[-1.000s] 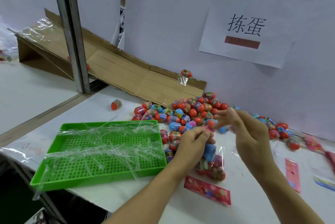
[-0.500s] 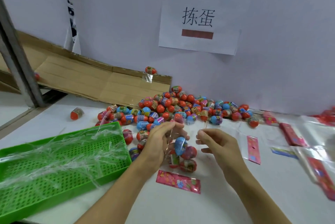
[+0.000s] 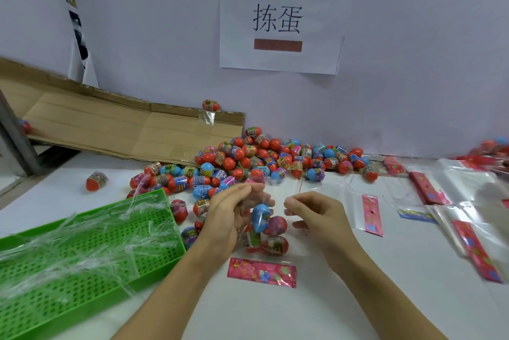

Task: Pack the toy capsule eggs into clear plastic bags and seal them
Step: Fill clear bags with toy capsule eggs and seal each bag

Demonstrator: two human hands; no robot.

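A clear plastic bag (image 3: 268, 232) holding several capsule eggs, with a pink printed header at its bottom end, hangs over the white table. My left hand (image 3: 231, 215) pinches the bag's upper edge with curled fingers. My right hand (image 3: 314, 215) is just to the right of the bag, thumb and forefinger pinched together on a thin clear strip that is hard to make out. Behind the hands lies a big pile of red and blue capsule eggs (image 3: 259, 160) against the wall.
A green perforated tray (image 3: 82, 262) full of clear strips sits at the left. A cardboard ramp (image 3: 110, 125) leans at the back left, one egg on its end. Empty clear bags with pink headers (image 3: 451, 218) lie at the right. One stray egg (image 3: 96, 180) lies left of the pile.
The camera view swung right, then closed in. My hands came apart: the right one left the bag's top and now pinches beside it. The left hand keeps its hold on the bag.
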